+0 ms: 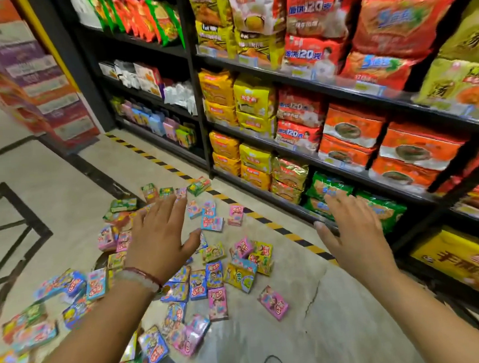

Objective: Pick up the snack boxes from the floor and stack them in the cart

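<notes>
Shop floor point(312, 303) littered with snack boxes point(217, 303); both hands point(157, 238) point(352, 230) spread, empty; cart unseen, risking trampled boxes.

Small colourful snack boxes point(215, 278) lie scattered, seemingly mostly flat, on the floor.

Snack boxes point(215, 279) on floor: pink, blue, yellow, green, cartoon prints. Floor point(48, 177) beige, black inlay lines. Hazard tape point(278, 229) yellow-black striped along shelf point(339, 89) foot. Shelf black; noodle packs point(351, 133) orange, yellow, red, green. Bracelet point(143, 276) red, pale beads.
</notes>
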